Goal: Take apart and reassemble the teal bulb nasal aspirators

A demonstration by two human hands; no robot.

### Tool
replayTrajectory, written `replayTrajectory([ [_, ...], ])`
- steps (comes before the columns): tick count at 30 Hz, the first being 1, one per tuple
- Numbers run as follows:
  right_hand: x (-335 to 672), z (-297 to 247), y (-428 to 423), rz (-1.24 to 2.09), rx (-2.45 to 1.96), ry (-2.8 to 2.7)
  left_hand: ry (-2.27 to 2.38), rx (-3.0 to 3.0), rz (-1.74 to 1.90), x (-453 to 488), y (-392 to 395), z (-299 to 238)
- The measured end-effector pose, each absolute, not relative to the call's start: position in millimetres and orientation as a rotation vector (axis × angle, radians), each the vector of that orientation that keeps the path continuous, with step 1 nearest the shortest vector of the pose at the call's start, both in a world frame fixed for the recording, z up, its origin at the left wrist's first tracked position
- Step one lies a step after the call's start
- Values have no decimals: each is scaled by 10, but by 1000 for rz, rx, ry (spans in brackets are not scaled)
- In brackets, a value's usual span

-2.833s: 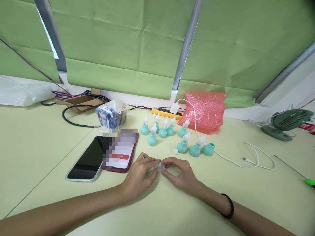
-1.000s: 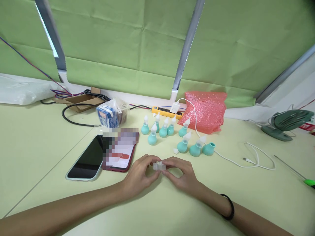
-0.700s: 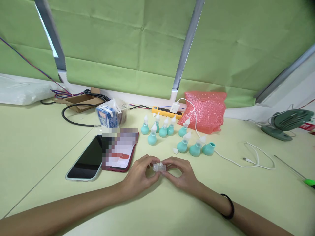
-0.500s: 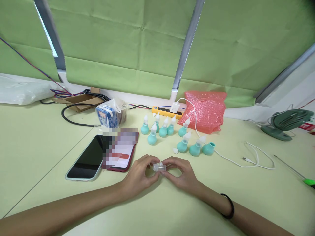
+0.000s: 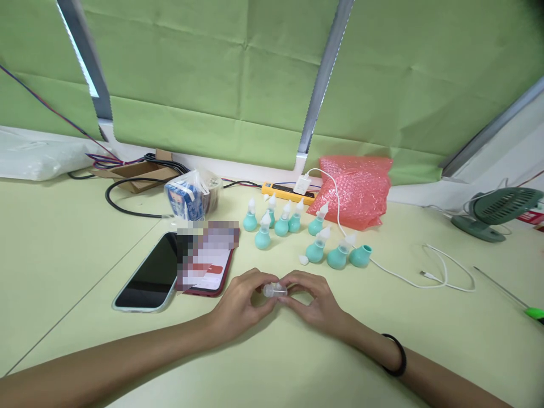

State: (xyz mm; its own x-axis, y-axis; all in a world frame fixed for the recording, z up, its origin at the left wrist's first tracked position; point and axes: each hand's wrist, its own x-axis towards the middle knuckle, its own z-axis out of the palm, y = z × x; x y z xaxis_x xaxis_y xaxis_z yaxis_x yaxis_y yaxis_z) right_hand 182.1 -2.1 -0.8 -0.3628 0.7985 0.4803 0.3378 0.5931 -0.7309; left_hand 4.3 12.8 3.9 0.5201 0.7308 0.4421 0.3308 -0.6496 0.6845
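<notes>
On the surface [image 5: 297, 368], the left hand [image 5: 238, 306] and right hand [image 5: 317, 303] meet, fingers of both pinched narrow on a small clear piece [image 5: 274, 290]. They seem to be pressing it together, which calls for steady, aligned pressure. Phones [image 5: 148, 275] lie at 10 o'clock and teal bulbs [image 5: 315, 252] stand at 1.

Both hands meet low over the pale green tabletop [image 5: 68, 243], the left hand [image 5: 238, 306] and the right hand [image 5: 317, 303] pinching a small clear plastic nozzle piece [image 5: 274, 290] between their fingertips. Just beyond the knuckles stand teal rubber bulbs with white tips [image 5: 317, 249]. Left of the left hand lie a dark-screened smartphone [image 5: 148, 275] and a red-cased phone [image 5: 210, 263].
</notes>
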Motion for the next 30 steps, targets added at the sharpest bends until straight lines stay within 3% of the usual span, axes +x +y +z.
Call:
replayTrajectory([
  [20,1823,-67,-30,690,-938,-1863,758,2320,919,30,134,60],
  [30,1826,-39,-5,1181,-980,-1647,617,2302,1179,38,140,-20],
])
